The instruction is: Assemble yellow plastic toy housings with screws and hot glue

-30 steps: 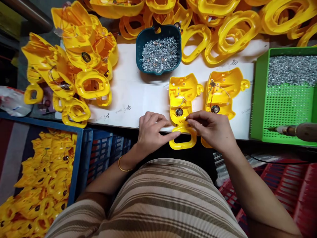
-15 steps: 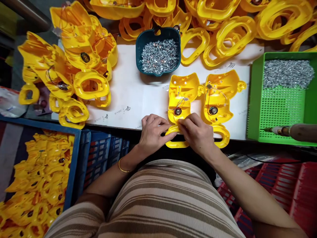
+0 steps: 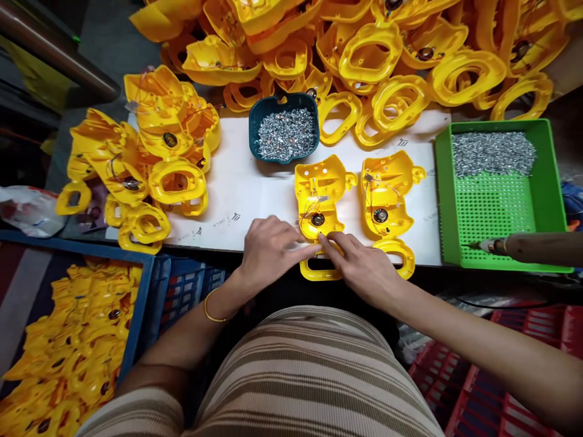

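A yellow plastic shell half (image 3: 334, 176) lies hollow side up, with thin wires and a small round speaker (image 3: 317, 220) inside and a loop handle (image 3: 321, 275) towards me. My left hand (image 3: 271, 252) is at the handle's left side, its fingers curled and the thumb reaching over it. A small pale piece, blurred, shows by its fingertips; I cannot tell what it is. My right hand (image 3: 368, 267) lies over the handle's right part, fingers stretched forward, the index tip touching the shell below the speaker. A second wired shell half (image 3: 392, 182) lies to the right.
A dark bowl of small metal screws (image 3: 253, 130) stands behind the shells. At right is a green basket (image 3: 494, 212) with more metal pieces and a screwdriver-like tool (image 3: 523, 246) over it. Yellow shells (image 3: 177, 182) pile left and behind. A blue crate (image 3: 148, 291) stands lower left.
The view has shifted, so the table things sit lower in the picture. My right hand's fingers have gone from a pinch to stretched out. Both hands stay at the left shell's handle.
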Demonstrator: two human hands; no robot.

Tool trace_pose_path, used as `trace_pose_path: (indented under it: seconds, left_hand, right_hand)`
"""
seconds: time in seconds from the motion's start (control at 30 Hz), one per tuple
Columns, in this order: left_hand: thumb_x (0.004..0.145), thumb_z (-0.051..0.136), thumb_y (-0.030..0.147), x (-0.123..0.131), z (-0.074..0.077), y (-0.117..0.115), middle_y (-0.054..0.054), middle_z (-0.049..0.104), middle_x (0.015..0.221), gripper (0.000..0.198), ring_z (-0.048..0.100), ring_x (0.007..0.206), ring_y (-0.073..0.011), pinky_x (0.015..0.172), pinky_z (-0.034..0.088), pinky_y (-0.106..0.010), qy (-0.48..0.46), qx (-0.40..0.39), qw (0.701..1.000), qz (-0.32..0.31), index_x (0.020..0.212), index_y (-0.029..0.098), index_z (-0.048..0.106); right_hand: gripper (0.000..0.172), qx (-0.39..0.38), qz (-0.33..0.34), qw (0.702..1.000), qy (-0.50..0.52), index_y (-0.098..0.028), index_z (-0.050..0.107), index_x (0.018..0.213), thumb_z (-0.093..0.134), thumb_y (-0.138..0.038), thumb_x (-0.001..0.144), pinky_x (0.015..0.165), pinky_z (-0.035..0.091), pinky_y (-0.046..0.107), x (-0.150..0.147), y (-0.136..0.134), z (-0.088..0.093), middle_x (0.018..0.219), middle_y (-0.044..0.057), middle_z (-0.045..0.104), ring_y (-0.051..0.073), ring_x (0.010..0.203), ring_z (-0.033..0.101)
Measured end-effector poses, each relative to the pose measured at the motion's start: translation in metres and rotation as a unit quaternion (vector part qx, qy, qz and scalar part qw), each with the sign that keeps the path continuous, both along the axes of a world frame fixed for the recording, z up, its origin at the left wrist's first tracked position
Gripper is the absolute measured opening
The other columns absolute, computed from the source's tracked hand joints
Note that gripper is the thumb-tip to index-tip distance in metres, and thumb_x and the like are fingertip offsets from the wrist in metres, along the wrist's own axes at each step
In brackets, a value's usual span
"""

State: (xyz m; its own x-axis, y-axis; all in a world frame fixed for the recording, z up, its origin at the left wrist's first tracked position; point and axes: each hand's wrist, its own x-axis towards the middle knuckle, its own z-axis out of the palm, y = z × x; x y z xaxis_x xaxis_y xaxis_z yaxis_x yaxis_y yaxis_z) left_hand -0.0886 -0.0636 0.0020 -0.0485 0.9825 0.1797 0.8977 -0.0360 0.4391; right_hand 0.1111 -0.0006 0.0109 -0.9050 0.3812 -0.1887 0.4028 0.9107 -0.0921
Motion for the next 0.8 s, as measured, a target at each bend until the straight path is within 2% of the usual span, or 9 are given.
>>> trace_pose_path:
  seconds: [0.1, 0.17, 0.2, 0.3, 0.43, 0.5, 0.6, 0.7, 0.8]
  left_hand:
    - [0.082, 0.070, 0.055, -0.003, 0.005, 0.026, -0.009, 0.069, 0.109, 0.044, 0.054, 0.099, -0.0270, 0.081, 0.040, -0.039, 0.043, 0.024, 0.998, 0.028, 0.112, 0.023, 0.069]
    - [0.084, 0.070, 0.049, -0.001, 0.005, 0.041, -0.009, 0.067, 0.116, 0.054, 0.052, 0.103, -0.0287, 0.082, 0.040, -0.039, 0.077, 0.008, 0.997, 0.002, 0.129, 0.021, 0.061]
    - [0.086, 0.069, 0.044, 0.001, 0.004, 0.046, -0.009, 0.068, 0.113, 0.051, 0.053, 0.102, -0.0286, 0.081, 0.039, -0.039, 0.087, -0.002, 0.996, -0.014, 0.131, 0.021, 0.060]
    - [0.090, 0.065, 0.030, 0.006, 0.003, 0.052, -0.006, 0.073, 0.097, 0.031, 0.054, 0.094, -0.0261, 0.076, 0.039, -0.038, 0.068, -0.011, 0.997, -0.042, 0.119, 0.023, 0.068]
    - [0.093, 0.060, 0.026, 0.009, 0.002, 0.047, -0.003, 0.076, 0.094, 0.022, 0.056, 0.087, -0.0217, 0.076, 0.043, -0.035, -0.007, 0.028, 0.999, -0.037, 0.112, 0.024, 0.073]
    - [0.094, 0.060, 0.026, 0.010, 0.001, 0.044, -0.003, 0.077, 0.096, 0.022, 0.058, 0.084, -0.0195, 0.077, 0.046, -0.033, -0.050, 0.032, 0.997, -0.039, 0.111, 0.023, 0.073]
    - [0.093, 0.061, 0.023, 0.012, 0.000, 0.042, -0.002, 0.077, 0.097, 0.019, 0.063, 0.081, -0.0165, 0.077, 0.050, -0.030, -0.116, 0.033, 0.992, -0.047, 0.109, 0.021, 0.073]
    - [0.092, 0.062, 0.019, 0.013, 0.000, 0.042, -0.002, 0.077, 0.099, 0.016, 0.068, 0.085, -0.0152, 0.079, 0.053, -0.028, -0.169, 0.044, 0.983, -0.058, 0.103, 0.021, 0.074]
    - [0.092, 0.062, 0.019, 0.011, 0.000, 0.043, -0.002, 0.077, 0.100, 0.015, 0.070, 0.087, -0.0147, 0.079, 0.053, -0.026, -0.157, 0.034, 0.985, -0.056, 0.102, 0.021, 0.073]
  right_hand:
    - [0.056, -0.005, -0.029, 0.999, 0.012, -0.011, 0.045, 0.140, 0.047, -0.003, 0.085, 0.053, 0.051, 0.029, 0.000, 0.002, 0.000, 0.120, 0.014, 0.063, 0.024, 0.100, 0.062]
    - [0.055, -0.010, -0.049, 0.998, 0.027, -0.012, 0.047, 0.138, 0.049, -0.004, 0.084, 0.052, 0.049, 0.027, 0.002, 0.000, -0.002, 0.121, 0.013, 0.063, 0.023, 0.098, 0.064]
    - [0.053, -0.015, -0.054, 0.998, 0.037, -0.013, 0.048, 0.137, 0.050, -0.005, 0.085, 0.051, 0.047, 0.027, 0.004, -0.001, -0.003, 0.120, 0.012, 0.064, 0.022, 0.095, 0.064]
    - [0.040, -0.063, -0.067, 0.990, 0.105, -0.016, 0.053, 0.132, 0.051, -0.018, 0.092, 0.057, 0.049, 0.027, 0.012, 0.004, -0.002, 0.117, 0.010, 0.066, 0.018, 0.089, 0.066]
    - [0.032, -0.060, -0.182, 0.955, 0.226, -0.018, 0.058, 0.124, 0.046, -0.030, 0.097, 0.074, 0.052, 0.029, 0.012, 0.027, 0.009, 0.119, 0.011, 0.066, 0.018, 0.097, 0.066]
    - [0.032, -0.034, -0.223, 0.947, 0.227, -0.018, 0.060, 0.123, 0.048, -0.032, 0.096, 0.067, 0.049, 0.029, 0.005, 0.040, 0.013, 0.118, 0.011, 0.065, 0.019, 0.091, 0.066]
    - [0.029, -0.024, -0.232, 0.955, 0.184, -0.019, 0.066, 0.113, 0.048, -0.035, 0.096, 0.054, 0.036, 0.027, -0.008, 0.053, 0.010, 0.112, 0.009, 0.065, 0.017, 0.078, 0.063]
    - [0.029, -0.024, -0.253, 0.954, 0.158, -0.021, 0.070, 0.105, 0.046, -0.036, 0.097, 0.053, 0.026, 0.027, -0.015, 0.056, 0.004, 0.103, 0.006, 0.067, 0.016, 0.073, 0.059]
    - [0.026, -0.059, -0.270, 0.947, 0.166, -0.022, 0.070, 0.101, 0.049, -0.037, 0.095, 0.055, 0.026, 0.027, -0.015, 0.059, 0.003, 0.100, 0.005, 0.066, 0.016, 0.074, 0.058]
